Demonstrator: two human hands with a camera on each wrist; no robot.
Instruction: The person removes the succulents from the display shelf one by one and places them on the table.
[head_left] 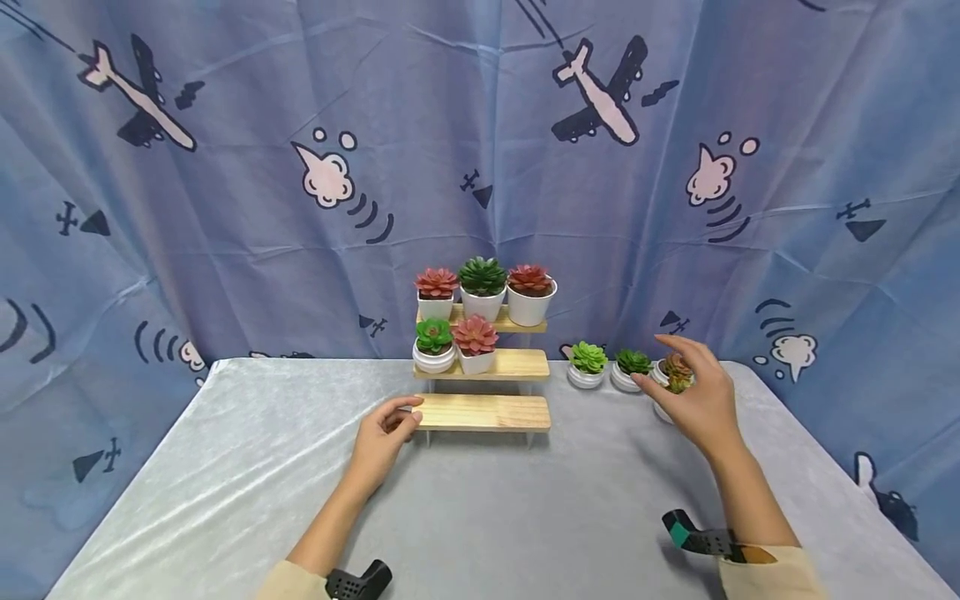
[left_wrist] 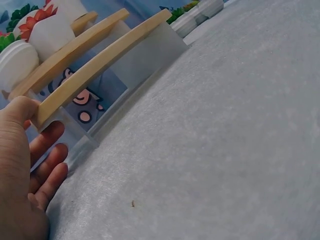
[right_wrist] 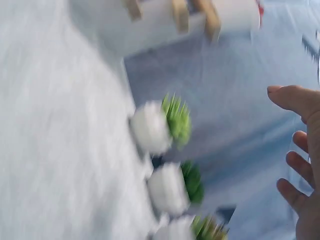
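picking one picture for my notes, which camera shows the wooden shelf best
The head view: it shows the shelf clearly from the front, all three levels. The left wrist view has it slanted, partly behind the left hand; the right wrist view, only a blurred part at the top.

A 3-tier pale wooden stand (head_left: pixel 482 412) stands upright, 5 potted succulents (head_left: pixel 482 302) on its upper 2 tiers; small white-potted succulents (head_left: pixel 587 367) sit upright on the bench (head_left: pixel 592 492), right of it.
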